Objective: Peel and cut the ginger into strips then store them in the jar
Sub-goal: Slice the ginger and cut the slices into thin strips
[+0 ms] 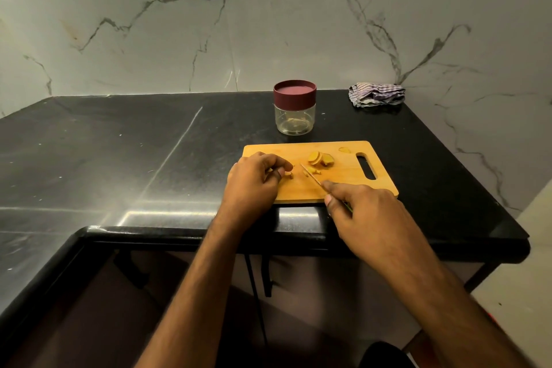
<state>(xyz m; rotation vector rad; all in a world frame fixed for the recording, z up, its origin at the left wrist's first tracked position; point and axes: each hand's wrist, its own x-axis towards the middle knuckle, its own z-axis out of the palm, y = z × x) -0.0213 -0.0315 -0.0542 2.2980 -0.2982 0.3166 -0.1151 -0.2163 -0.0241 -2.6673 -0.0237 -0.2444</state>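
While the right hand point(369, 212) grips a knife point(311, 175), blade running far-left from the fist, tip among small ginger pieces point(312, 171), the left hand point(254, 181) curls, fingertips pinching a bit of ginger point(288, 175). Sliced ginger point(320, 158) lies just beyond. Cutting board point(343, 179): long axis left-right, near edge close to the counter point(119, 158) lip. Lidded jar point(294, 107) stands farther back; cloth point(376, 94) far right. Open counter left.

Counter point(104, 158) left of cutting board point(343, 185) bare; jar point(294, 107) just behind board, cloth point(376, 95) far right.
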